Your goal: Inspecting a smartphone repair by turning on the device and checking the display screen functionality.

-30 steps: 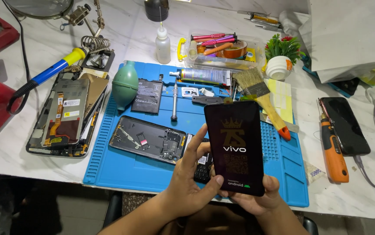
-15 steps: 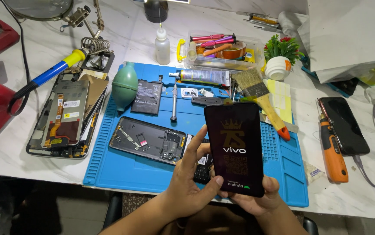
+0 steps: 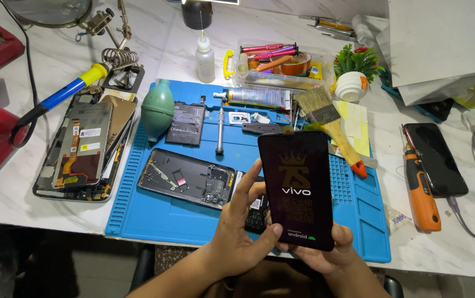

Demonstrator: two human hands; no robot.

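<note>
Head view: both hands, left hand (image 3: 237, 237) and right hand (image 3: 325, 256), grasp the lit phone (image 3: 298, 187) above the blue mat's (image 3: 154, 221) front edge, where a slip could drop it onto the opened phone back (image 3: 188, 177).

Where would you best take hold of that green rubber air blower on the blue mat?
Probably around the fat belly of the green air blower, coming from above. It lies flat on the blue mat, narrow nozzle pointing away, and the round bulb gives fingers the widest hold, with the battery close on one side.

Lit dark phone screen (image 3: 298, 190) upright above the blue mat (image 3: 154, 215).
</note>
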